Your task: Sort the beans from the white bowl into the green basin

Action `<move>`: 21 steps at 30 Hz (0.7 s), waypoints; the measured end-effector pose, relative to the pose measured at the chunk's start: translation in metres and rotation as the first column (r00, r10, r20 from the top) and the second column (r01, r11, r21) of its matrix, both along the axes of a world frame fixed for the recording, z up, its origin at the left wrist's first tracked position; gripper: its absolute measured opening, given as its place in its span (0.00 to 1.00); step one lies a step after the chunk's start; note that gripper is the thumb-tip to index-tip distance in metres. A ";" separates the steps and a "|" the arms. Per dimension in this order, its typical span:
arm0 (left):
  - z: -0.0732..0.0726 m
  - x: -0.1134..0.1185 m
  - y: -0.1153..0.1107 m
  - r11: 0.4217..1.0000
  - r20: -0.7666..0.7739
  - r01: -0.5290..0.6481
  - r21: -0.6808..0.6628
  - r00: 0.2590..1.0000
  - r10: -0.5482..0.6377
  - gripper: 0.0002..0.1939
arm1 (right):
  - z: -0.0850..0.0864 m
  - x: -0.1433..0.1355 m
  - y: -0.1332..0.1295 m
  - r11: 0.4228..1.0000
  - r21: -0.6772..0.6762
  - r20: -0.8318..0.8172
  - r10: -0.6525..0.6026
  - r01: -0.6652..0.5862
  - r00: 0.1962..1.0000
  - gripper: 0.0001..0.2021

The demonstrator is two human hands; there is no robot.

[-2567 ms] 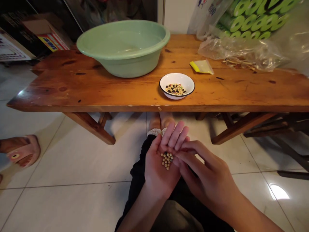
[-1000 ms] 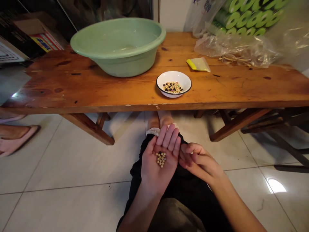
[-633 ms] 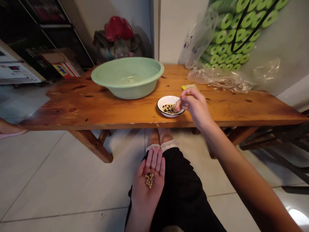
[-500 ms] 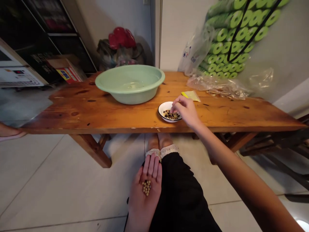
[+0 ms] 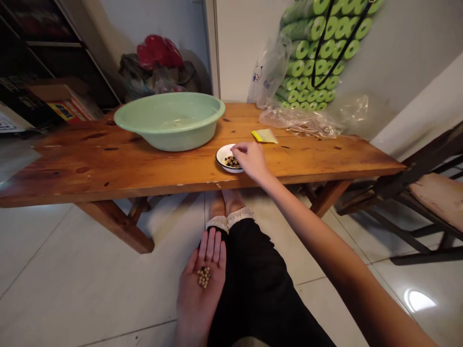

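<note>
Over the white bowl (image 5: 222, 153), my right hand (image 5: 253, 159) hangs with its fingers (image 5: 239, 148) drawn close together, probably because the beads (image 5: 231, 163) inside are so small; I cannot tell whether the tips meet or pinch one. At seven o'clock from there, my left hand (image 5: 203, 298) lies palm up near my black trousers (image 5: 253, 265), fingers straight and side by side; a little cluster of mostly pale beads (image 5: 204, 277) rests in its hollow, which I judge stops them rolling off. The bowl stands near the front edge of the worktop (image 5: 162, 168), handy to my arm. From it, the yellow-edged packet (image 5: 265, 136) lies at two o'clock and the green basin (image 5: 181, 140) at ten, set farther back, perhaps out of my way. Beyond, at one o'clock, clear plastic seems to keep the green rolls (image 5: 297, 67) stacked.
</note>
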State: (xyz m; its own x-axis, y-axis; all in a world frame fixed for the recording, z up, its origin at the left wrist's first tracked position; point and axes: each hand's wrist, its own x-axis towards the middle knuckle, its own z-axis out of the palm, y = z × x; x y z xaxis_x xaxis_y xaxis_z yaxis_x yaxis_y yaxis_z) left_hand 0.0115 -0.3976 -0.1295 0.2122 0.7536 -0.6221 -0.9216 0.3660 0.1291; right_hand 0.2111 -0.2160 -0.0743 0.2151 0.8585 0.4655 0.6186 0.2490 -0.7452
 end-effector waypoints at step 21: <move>-0.069 -0.030 -0.008 0.960 0.062 0.276 0.043 0.959 -0.278 0.28 | -0.238 0.136 -0.368 0.802 -0.546 -0.406 -0.505 0.241 0.762 0.12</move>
